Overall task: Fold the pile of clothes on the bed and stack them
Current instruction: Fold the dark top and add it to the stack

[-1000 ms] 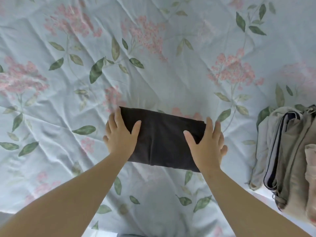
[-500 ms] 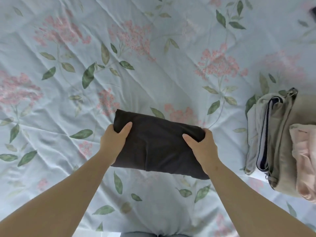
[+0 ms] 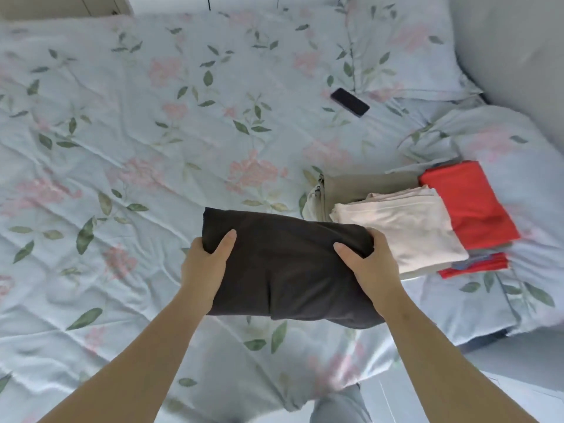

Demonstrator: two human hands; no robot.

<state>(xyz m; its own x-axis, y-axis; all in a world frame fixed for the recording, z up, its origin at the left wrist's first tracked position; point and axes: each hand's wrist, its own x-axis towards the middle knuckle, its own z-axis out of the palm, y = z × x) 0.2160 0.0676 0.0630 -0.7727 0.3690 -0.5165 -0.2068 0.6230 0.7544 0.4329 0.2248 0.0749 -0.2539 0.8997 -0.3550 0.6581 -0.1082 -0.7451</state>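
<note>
A folded black garment [image 3: 287, 267] hangs lifted above the flowered bed sheet [image 3: 128, 166]. My left hand [image 3: 207, 264] grips its left end, thumb on top and fingers underneath. My right hand [image 3: 367, 268] grips its right end the same way. Just to the right lies the stack of folded clothes [image 3: 406, 227]: a pale pink piece on top, a khaki one under it, and red pieces [image 3: 467, 203] at the far side and bottom. The black garment's right corner overlaps the stack's near left edge in view.
A dark phone [image 3: 350, 102] lies on the sheet near a flowered pillow [image 3: 406, 47] at the back right. A folded flowered quilt [image 3: 500, 141] sits behind the stack. The bed's edge and floor show at the lower right.
Both hands went from pressing flat on the black garment to gripping its ends, then lifted it off the sheet and carried it right toward the stack. The view swung up and right.
</note>
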